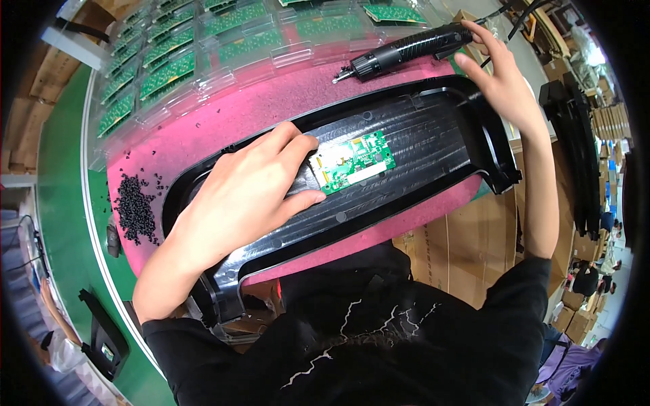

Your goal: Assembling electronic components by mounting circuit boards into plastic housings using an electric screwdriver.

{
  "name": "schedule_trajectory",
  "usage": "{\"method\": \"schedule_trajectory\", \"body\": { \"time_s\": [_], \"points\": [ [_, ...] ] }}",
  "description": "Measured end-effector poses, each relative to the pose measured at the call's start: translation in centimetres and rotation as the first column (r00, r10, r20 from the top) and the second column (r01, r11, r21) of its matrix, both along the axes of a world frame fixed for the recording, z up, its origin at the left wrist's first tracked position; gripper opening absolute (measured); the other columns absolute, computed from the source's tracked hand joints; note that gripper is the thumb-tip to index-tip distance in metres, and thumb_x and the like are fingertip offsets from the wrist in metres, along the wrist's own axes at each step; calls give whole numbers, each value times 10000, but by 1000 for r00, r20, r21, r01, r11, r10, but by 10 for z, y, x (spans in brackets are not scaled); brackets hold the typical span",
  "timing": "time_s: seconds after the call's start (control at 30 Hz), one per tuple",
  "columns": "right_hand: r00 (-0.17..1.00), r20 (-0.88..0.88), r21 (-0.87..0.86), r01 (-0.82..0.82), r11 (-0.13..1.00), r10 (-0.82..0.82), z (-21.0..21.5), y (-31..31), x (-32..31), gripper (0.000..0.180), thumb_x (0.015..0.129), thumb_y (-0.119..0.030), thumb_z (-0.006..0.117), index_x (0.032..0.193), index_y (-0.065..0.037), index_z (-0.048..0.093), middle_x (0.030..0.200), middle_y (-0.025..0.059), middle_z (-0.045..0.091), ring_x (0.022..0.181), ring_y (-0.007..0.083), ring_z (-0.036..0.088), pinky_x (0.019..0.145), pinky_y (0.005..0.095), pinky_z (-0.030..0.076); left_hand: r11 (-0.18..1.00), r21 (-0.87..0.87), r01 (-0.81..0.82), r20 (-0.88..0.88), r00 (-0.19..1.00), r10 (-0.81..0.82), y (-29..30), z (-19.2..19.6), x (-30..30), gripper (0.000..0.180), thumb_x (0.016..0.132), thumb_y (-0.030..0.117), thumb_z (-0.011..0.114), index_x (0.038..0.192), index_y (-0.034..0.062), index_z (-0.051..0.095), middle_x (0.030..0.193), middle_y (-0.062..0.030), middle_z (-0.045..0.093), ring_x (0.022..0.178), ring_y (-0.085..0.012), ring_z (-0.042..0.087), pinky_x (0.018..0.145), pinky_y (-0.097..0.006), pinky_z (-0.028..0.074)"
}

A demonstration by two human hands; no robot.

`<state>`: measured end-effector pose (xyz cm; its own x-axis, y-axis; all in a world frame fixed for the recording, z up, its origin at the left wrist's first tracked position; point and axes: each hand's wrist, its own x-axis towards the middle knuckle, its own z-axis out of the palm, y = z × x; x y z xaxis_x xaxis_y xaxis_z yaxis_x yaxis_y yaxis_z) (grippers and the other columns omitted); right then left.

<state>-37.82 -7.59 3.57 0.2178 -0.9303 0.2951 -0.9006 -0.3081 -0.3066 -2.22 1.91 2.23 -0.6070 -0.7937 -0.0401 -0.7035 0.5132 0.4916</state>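
My left hand (pixel 247 179) reaches over a long black plastic housing (pixel 433 135) with raised edges. Its thumb and fingers pinch the left end of a green circuit board (pixel 369 162), which lies on the housing's inner face. At the upper right, my right hand (pixel 504 81) is spread beside a black electric screwdriver (pixel 406 54). Its fingertips are at the tool's rear end, and the thumb stands apart from the body. The screwdriver lies with its bit pointing left, beyond the housing's far edge.
A pink mat (pixel 271 95) lies under the housing. Small black screws (pixel 135 210) form a pile at its left. Behind stand clear plastic trays (pixel 271 57) with several green boards. Cardboard boxes (pixel 467 230) are at the right. Another person (pixel 64 358) is at the far left.
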Motion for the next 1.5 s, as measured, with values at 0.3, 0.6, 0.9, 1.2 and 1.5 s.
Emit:
{"method": "schedule_trajectory", "body": {
  "time_s": [0.3, 0.6, 0.9, 1.2, 1.5],
  "points": [
    [598, 793, -241, 140, 960, 112, -15, -41, 77, 658, 919, -147, 717, 1421, -35, 307, 1079, 109, 595, 967, 135, 600, 803, 300, 516, 999, -35, -27, -54, 998, 25, -1, -6, 11, 396, 863, 265, 708, 1153, 29, 579, 1097, -138, 582, 947, -360, 639, 795, -440, 526],
    [126, 979, -101, -379, 920, 159, -2, -11, 159, 407, 1017, -414, 526, 1075, -14, 576, 945, 67, 633, 854, 154, 597, 801, 304, 488, 961, -232, -153, -326, 943, 71, -6, -4, 8, 377, 823, 132, 755, 1132, 2, 583, 960, -115, 589, 792, -233, 606, 669, -350, 518],
    [-411, 904, -355, -566, 744, 120, 12, 37, 163, 545, 1038, -532, 357, 1305, -61, 421, 1099, 65, 496, 1053, 213, 483, 997, 457, 407, 892, -392, -224, -466, 885, 18, -14, -7, 14, 339, 780, 172, 820, 997, -26, 651, 861, -115, 664, 699, -205, 637, 594, -308, 517],
    [-590, 806, -451, -563, 693, 46, 11, 56, 143, 627, 933, -568, 517, 1232, -19, 469, 807, -5, 457, 787, 145, 414, 755, 323, 374, 927, -372, -37, -439, 888, -141, -12, -2, 6, 256, 742, 102, 829, 907, -13, 670, 811, -107, 666, 686, -237, 639, 588, -330, 509],
    [-556, 831, -363, -500, 786, 31, 5, 65, 140, 567, 934, -559, 516, 1165, -47, 442, 772, -18, 467, 750, 118, 430, 718, 291, 392, 883, -466, 51, -303, 929, -214, -7, 2, 2, 308, 637, 69, 832, 866, -23, 647, 765, -106, 628, 709, -276, 630, 598, -357, 511]
  ]
}}
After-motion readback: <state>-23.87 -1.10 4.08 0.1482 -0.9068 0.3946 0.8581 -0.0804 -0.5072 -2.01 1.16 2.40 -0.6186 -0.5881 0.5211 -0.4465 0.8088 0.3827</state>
